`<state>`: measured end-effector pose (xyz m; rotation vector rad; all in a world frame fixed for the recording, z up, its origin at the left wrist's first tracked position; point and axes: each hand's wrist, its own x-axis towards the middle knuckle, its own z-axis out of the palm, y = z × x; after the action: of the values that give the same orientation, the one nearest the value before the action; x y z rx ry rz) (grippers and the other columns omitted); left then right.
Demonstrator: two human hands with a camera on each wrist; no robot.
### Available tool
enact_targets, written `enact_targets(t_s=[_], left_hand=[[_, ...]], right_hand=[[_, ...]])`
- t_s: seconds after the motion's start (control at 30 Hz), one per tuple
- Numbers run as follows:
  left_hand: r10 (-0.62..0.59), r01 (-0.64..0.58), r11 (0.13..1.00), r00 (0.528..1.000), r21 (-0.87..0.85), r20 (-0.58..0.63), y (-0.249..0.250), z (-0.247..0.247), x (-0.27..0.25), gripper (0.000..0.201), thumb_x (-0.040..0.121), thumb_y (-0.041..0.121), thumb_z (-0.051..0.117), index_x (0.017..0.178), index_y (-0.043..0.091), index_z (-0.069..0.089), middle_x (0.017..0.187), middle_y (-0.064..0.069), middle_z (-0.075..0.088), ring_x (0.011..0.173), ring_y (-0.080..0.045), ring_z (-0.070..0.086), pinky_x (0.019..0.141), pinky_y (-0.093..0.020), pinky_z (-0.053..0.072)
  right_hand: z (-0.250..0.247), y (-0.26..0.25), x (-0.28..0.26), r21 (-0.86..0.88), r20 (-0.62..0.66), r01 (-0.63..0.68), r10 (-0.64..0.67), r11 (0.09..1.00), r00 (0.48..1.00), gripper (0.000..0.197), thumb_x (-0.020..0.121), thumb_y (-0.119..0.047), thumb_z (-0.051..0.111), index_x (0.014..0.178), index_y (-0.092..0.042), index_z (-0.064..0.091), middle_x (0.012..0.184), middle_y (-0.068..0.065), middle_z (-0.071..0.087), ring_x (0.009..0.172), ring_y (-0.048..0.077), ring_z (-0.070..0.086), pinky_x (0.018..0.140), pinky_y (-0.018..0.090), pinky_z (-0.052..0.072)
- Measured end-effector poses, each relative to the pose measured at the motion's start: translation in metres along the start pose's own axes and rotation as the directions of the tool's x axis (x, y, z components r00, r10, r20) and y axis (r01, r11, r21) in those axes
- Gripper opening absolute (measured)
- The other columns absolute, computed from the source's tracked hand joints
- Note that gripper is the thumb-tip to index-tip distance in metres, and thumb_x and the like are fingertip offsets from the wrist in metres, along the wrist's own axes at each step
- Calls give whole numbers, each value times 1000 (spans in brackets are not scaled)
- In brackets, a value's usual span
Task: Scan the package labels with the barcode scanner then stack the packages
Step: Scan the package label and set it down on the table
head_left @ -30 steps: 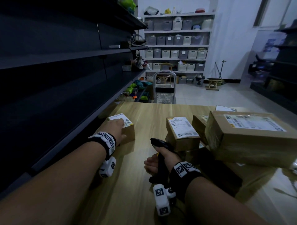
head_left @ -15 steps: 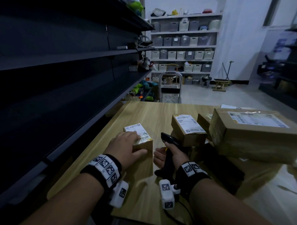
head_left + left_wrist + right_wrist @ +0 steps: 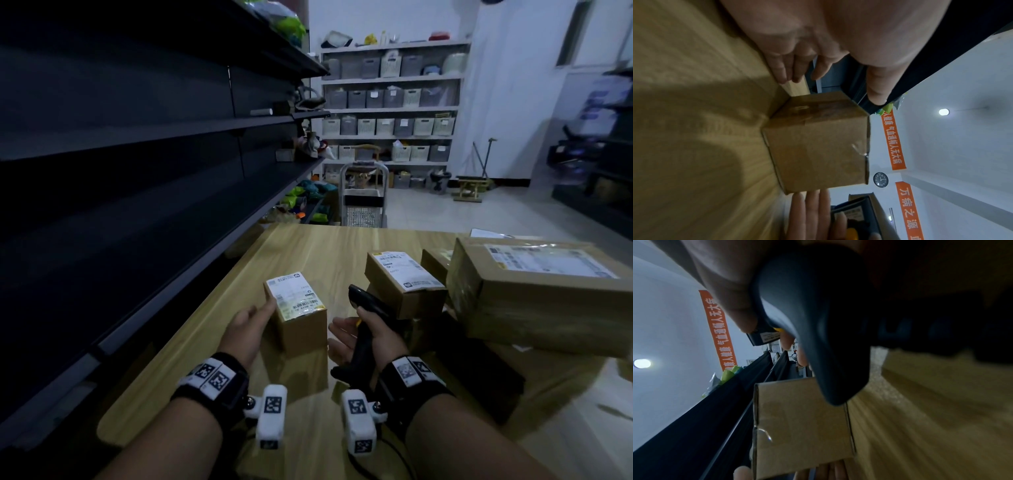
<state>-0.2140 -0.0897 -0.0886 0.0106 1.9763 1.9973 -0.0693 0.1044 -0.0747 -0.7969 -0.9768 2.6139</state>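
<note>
A small cardboard box [image 3: 298, 317] with a white label on top stands on the wooden table [image 3: 308, 250], between my two hands. My left hand [image 3: 250, 322] is at its left side, fingers relaxed, thumb touching the top left edge. The left wrist view shows the box [image 3: 818, 154] with the fingers [image 3: 789, 69] straight and just off its side. My right hand [image 3: 359, 332] holds a black barcode scanner [image 3: 368, 305] by the handle, just right of the box, with its head up. The right wrist view shows the scanner [image 3: 818, 321] above the box [image 3: 801, 426].
A medium labelled box [image 3: 404, 284] sits just behind the scanner. To the right is a large labelled box [image 3: 541, 301], with another box [image 3: 435, 263] partly hidden between them. Dark shelving [image 3: 137, 171] runs along the table's left edge. A cart [image 3: 363, 202] stands beyond the table.
My left hand has pulled the small box across the table toward me and the scanner, then slid from its top to its left side. The right hand has stayed about where it was.
</note>
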Motion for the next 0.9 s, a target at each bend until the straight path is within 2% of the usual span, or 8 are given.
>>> enact_targets(t_s=[0.1, 0.23, 0.3, 0.47, 0.6, 0.67, 0.8, 0.9], left_hand=[[31, -29, 999, 998, -33, 62, 0, 9, 0, 115, 59, 84, 92, 149, 18, 64, 130, -6, 81, 119, -30, 77, 111, -58, 57], [107, -105, 994, 985, -17, 136, 14, 26, -17, 41, 96, 47, 80, 126, 18, 75, 110, -4, 87, 101, -22, 83, 91, -40, 63], [119, -116, 993, 981, -26, 151, 16, 32, -17, 30, 101, 38, 77, 123, 18, 76, 105, -2, 88, 99, -22, 83, 85, -35, 62], [143, -117, 983, 971, -138, 193, 12, 37, -5, 43, 100, 32, 78, 140, 18, 69, 114, -6, 86, 106, -28, 83, 95, -43, 63], [199, -148, 960, 958, -238, 208, 2, 32, 4, 72, 87, 27, 88, 153, 29, 59, 131, -8, 81, 110, -28, 82, 97, -47, 63], [221, -161, 953, 949, -256, 225, 0, 28, 6, 73, 87, 23, 88, 153, 33, 58, 130, -8, 82, 113, -31, 82, 103, -52, 62], [273, -207, 937, 937, -282, 218, -2, 26, 13, 58, 90, 11, 85, 135, 43, 66, 126, -11, 82, 110, -37, 82, 99, -58, 63], [287, -227, 926, 942, -302, 174, -2, 25, 20, 84, 62, 33, 106, 137, 41, 69, 141, -5, 75, 119, -37, 78, 101, -64, 62]], right_hand=[[1, -2, 1, 37, 22, 30, -31, 999, 999, 32, 100, -29, 72, 91, 1, 66, 123, 29, 77, 116, 38, 74, 88, 51, 61], [-2, -3, 4, 56, 65, 28, -31, 998, 997, 31, 101, -30, 70, 89, -2, 65, 131, 31, 73, 120, 39, 73, 91, 49, 59], [-4, -5, 6, 69, 85, 17, -22, 997, 996, 32, 101, -31, 70, 87, -3, 66, 131, 29, 73, 119, 38, 73, 93, 48, 58], [-5, -6, 10, 74, 124, -7, -2, 997, 992, 34, 102, -33, 67, 85, -4, 68, 121, 27, 78, 127, 38, 70, 99, 48, 55], [-2, -8, 10, 99, 178, -27, 9, 995, 984, 31, 83, -34, 76, 86, -4, 68, 123, 27, 78, 123, 37, 72, 108, 50, 53], [0, -8, 9, 100, 205, -30, 9, 995, 979, 32, 83, -33, 76, 89, -4, 66, 122, 26, 78, 114, 34, 77, 101, 48, 58], [1, -10, 4, 133, 284, -72, 31, 989, 958, 29, 94, -32, 70, 88, -6, 59, 98, 17, 80, 87, 29, 81, 66, 40, 66], [2, -17, 2, 33, 237, -24, 15, 999, 971, 31, 85, -37, 75, 92, -8, 68, 114, 16, 81, 105, 31, 78, 79, 45, 65]])
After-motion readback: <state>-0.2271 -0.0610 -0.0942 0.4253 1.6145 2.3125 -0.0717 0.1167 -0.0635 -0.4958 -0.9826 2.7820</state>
